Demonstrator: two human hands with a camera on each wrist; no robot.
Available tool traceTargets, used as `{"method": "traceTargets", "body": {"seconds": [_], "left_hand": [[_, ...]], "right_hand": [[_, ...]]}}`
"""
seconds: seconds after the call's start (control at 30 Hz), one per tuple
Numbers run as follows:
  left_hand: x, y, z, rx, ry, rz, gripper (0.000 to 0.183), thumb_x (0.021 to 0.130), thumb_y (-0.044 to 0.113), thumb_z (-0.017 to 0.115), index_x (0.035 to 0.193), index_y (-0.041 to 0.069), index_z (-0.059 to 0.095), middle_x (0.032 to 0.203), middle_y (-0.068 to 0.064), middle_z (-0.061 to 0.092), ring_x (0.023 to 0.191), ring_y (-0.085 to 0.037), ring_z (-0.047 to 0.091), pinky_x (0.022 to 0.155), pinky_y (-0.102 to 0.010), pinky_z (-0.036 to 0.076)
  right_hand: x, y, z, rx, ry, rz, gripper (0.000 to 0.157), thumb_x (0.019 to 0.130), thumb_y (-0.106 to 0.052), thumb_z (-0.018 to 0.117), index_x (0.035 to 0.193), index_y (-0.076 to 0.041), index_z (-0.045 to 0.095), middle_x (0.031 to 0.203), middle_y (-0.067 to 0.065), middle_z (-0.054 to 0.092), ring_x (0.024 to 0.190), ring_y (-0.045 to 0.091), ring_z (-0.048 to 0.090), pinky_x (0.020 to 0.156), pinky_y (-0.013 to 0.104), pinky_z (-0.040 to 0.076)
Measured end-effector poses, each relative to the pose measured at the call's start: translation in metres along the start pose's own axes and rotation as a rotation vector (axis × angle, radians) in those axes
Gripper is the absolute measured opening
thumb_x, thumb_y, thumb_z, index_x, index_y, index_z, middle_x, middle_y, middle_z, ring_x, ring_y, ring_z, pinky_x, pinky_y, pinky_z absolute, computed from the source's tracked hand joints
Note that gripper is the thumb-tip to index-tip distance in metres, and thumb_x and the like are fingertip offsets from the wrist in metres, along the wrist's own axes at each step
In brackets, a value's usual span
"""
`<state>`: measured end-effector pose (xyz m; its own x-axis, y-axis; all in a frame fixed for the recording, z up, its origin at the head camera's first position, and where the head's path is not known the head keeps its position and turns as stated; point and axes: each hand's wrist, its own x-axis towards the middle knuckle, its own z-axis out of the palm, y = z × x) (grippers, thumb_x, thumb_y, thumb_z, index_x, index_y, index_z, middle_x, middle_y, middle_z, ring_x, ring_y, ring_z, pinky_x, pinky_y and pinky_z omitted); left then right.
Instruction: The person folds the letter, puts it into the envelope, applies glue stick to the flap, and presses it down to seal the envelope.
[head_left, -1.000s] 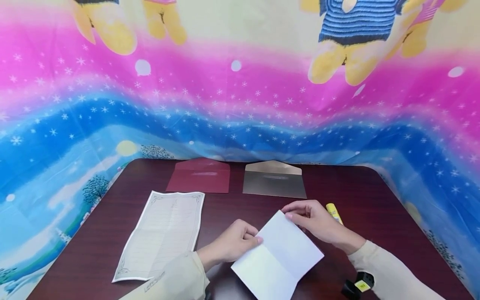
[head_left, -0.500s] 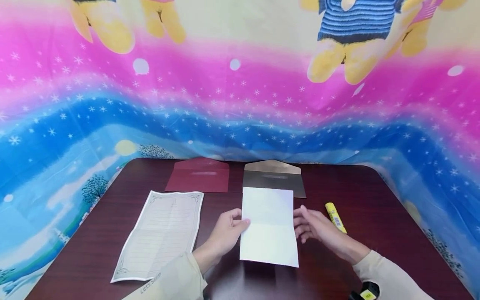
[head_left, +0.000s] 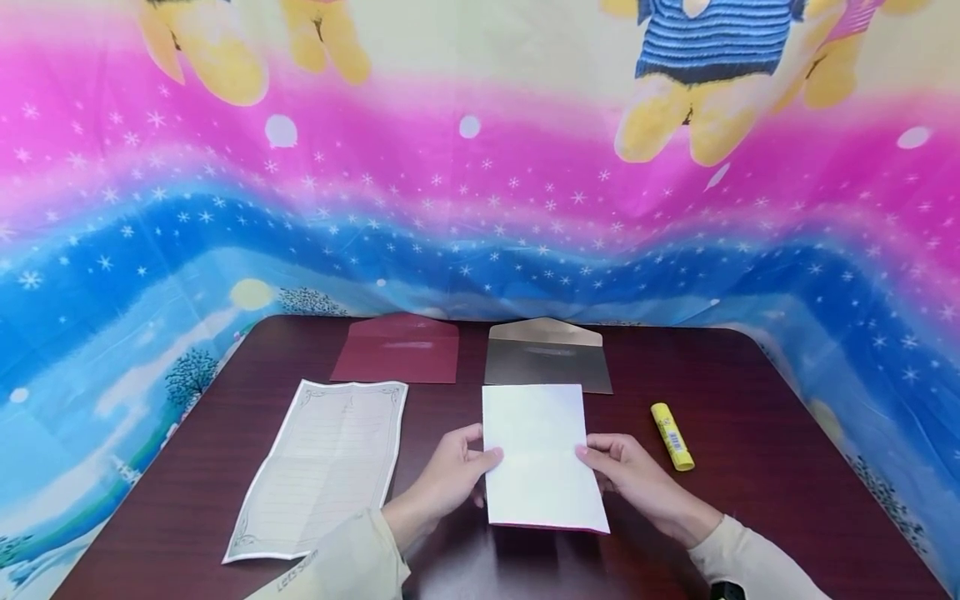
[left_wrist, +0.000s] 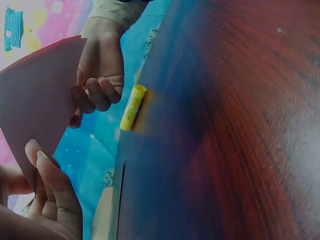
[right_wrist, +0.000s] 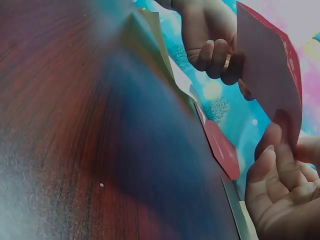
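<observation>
Both hands hold a white folded card (head_left: 536, 458) above the table at centre, its long sides running away from the body. My left hand (head_left: 444, 473) pinches the left edge, thumb on top and fingers beneath. On the opposite edge my right hand (head_left: 645, 483) pinches it the same way. A thin red strip shows along the card's near edge. From the right wrist, a red layer with white marks is visible behind the pale face of the card (right_wrist: 267, 65). The left wrist view shows the fingertips (left_wrist: 45, 162) of the left hand against the card's underside.
A cream letter sheet (head_left: 322, 471) with an ornate border lies left. Behind stand a dark red envelope (head_left: 397, 360) and a grey-brown envelope (head_left: 547, 367), flaps up. A yellow glue stick (head_left: 672, 437) lies right on the dark wooden table (head_left: 750, 400). A printed cloth (head_left: 450, 208) hangs behind.
The card was tilted and visibly creased, then swung upright and straight to me. My right hand let go of its far corner and now pinches its right edge. The left hand kept its hold.
</observation>
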<state>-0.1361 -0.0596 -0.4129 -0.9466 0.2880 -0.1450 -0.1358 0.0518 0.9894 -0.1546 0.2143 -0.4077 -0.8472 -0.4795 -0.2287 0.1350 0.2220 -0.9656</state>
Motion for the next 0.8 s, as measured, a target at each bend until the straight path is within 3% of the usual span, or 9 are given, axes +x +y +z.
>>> {"method": "traceTargets", "body": {"seconds": [0.2, 0.3, 0.47, 0.57, 0.8], "left_hand": [[0.001, -0.001, -0.003, -0.122, -0.03, -0.014, 0.054, 0.101, 0.01, 0.055, 0.148, -0.009, 0.036, 0.079, 0.0, 0.072, 0.057, -0.006, 0.06, 0.052, -0.021, 0.046], [0.0, 0.0, -0.004, -0.178, -0.055, -0.028, 0.058, 0.1, 0.009, 0.054, 0.15, -0.01, 0.032, 0.078, 0.004, 0.069, 0.058, -0.005, 0.058, 0.054, -0.021, 0.047], [-0.002, 0.001, -0.006, -0.3, -0.116, -0.066, 0.038, 0.098, 0.006, 0.053, 0.133, -0.009, 0.052, 0.076, 0.008, 0.067, 0.058, -0.004, 0.056, 0.054, -0.018, 0.047], [-0.003, 0.001, -0.008, -0.344, -0.145, -0.076, 0.031, 0.097, 0.006, 0.053, 0.125, -0.007, 0.057, 0.077, 0.007, 0.068, 0.059, -0.004, 0.056, 0.055, -0.017, 0.046], [-0.003, 0.0, -0.009, -0.361, -0.165, -0.098, 0.028, 0.098, 0.005, 0.05, 0.115, 0.005, 0.072, 0.092, 0.003, 0.071, 0.065, -0.007, 0.058, 0.058, -0.018, 0.048]], "right_hand": [[0.001, 0.004, -0.002, 0.065, -0.06, -0.044, 0.046, 0.107, -0.025, 0.051, 0.134, 0.013, 0.053, 0.111, -0.001, 0.076, 0.096, 0.008, 0.072, 0.082, 0.029, 0.06], [0.001, 0.004, -0.005, 0.118, -0.082, -0.054, 0.044, 0.107, -0.023, 0.051, 0.135, 0.01, 0.053, 0.111, -0.003, 0.076, 0.098, 0.008, 0.072, 0.085, 0.029, 0.06], [0.002, 0.006, -0.009, 0.201, -0.123, -0.086, 0.026, 0.108, -0.019, 0.048, 0.122, -0.005, 0.064, 0.106, -0.005, 0.076, 0.095, 0.006, 0.07, 0.085, 0.027, 0.059], [0.001, 0.008, -0.01, 0.242, -0.16, -0.125, 0.024, 0.108, -0.015, 0.046, 0.115, -0.012, 0.068, 0.107, -0.007, 0.075, 0.095, 0.005, 0.069, 0.084, 0.025, 0.057], [-0.003, 0.007, -0.014, 0.228, -0.198, -0.144, 0.031, 0.108, -0.015, 0.044, 0.129, -0.017, 0.068, 0.126, -0.008, 0.07, 0.107, 0.004, 0.066, 0.089, 0.023, 0.056]]}}
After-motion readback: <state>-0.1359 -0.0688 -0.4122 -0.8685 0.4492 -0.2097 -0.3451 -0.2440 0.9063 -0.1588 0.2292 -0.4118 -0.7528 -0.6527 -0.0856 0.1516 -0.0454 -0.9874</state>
